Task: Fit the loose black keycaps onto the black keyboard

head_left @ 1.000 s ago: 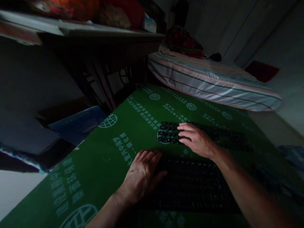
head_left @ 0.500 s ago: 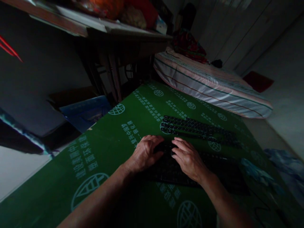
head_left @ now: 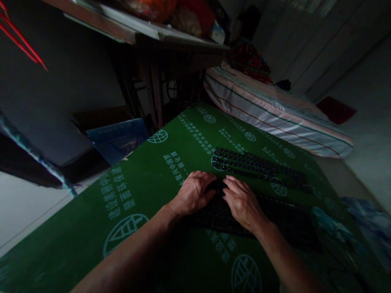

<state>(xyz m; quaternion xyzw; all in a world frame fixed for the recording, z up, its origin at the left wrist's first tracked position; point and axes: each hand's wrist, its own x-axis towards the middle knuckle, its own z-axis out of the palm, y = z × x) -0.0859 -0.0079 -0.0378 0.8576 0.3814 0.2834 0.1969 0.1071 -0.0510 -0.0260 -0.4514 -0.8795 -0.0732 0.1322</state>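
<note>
A black computer keyboard (head_left: 287,224) lies on the green tabletop, so dark that single keys on it hardly show. My left hand (head_left: 195,193) rests at its far left part, fingers bent down and the thumb drawn in toward them. Close beside it, my right hand (head_left: 241,201) reaches over the same part with its fingers together and curled. Both sets of fingertips meet a small dark spot on the keyboard; what they pinch there is too dark to make out. Just beyond, loose black keycaps (head_left: 259,167) lie in several rows on the table.
The green table (head_left: 143,183) carries white print and globe marks. A crumpled bluish cloth or bag (head_left: 336,226) lies right of the keyboard, near a thin cable. Behind stand a bed with a striped sheet (head_left: 275,114) and a loaded sewing-machine-like table (head_left: 183,44). A blue box (head_left: 122,136) sits at left.
The view has shifted slightly, so the whole scene sits a little further right. Both hands stay at the same part of the keyboard, with only slight finger movement.
</note>
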